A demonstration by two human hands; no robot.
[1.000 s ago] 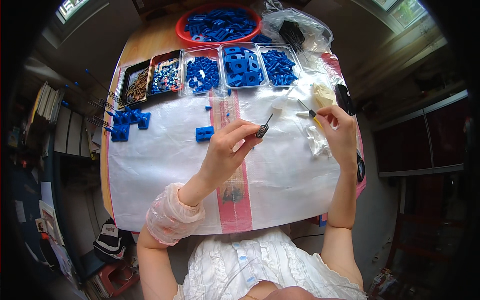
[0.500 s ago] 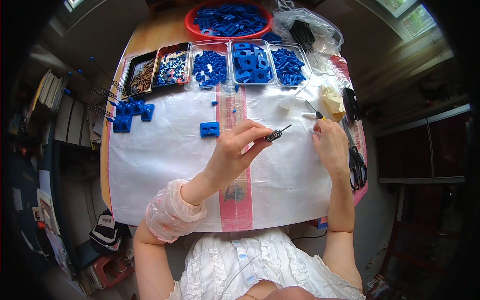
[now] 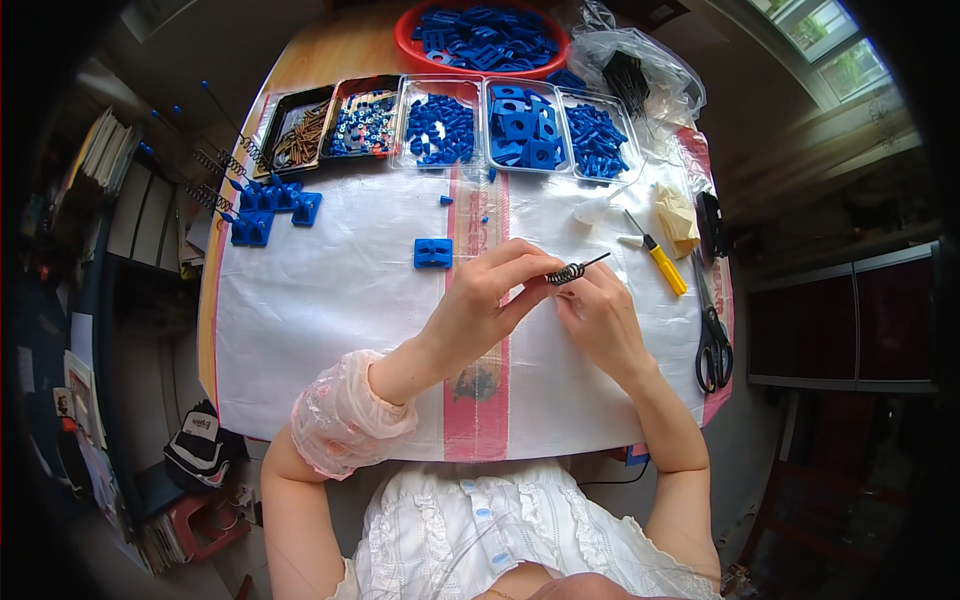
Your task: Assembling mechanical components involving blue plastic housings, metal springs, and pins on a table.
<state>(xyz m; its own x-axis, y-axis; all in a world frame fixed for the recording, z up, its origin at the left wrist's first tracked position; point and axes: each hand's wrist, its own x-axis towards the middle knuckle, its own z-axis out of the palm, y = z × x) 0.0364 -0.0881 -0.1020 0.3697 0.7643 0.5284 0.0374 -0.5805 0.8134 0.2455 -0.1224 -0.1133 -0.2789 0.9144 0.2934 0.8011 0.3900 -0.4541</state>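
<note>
— Two hands, one small part: the fingers (image 3: 520,268) of the left hand (image 3: 478,308) are pressed together on a little dark coil spring (image 3: 566,273) with a straight wire tail that sticks out to the right.

— And the other hand?

— The right hand (image 3: 600,318) sits just beside it, fingertips curled up against the spring's lower end. Whether they pinch it or only steady it, I cannot tell. Both hands hover above the middle of the tabletop (image 3: 330,330), over its white sheet, just right of the pink stripe (image 3: 478,400).

— So which step would you call this?

— I'd judge it the handling of the spring itself, getting it oriented between the two hands. No blue piece is in either hand.

— What lies nearest?

— A flat blue block (image 3: 433,253) lies alone just left of the left fingers. A yellow-handled screwdriver (image 3: 660,262) lies to the right, black scissors (image 3: 712,335) nearer the right edge.

— And along the far edge?

— A row of trays (image 3: 440,130) holding blue parts and springs, with a red bowl (image 3: 480,35) of blue parts behind them. More blue pieces (image 3: 270,210) sit by the left edge.

— What does the next move call for?

— Likely a firm pinch on the coil and a free hand to reach the blue block, keeping the wire tail pointed clear of the fingers.
</note>
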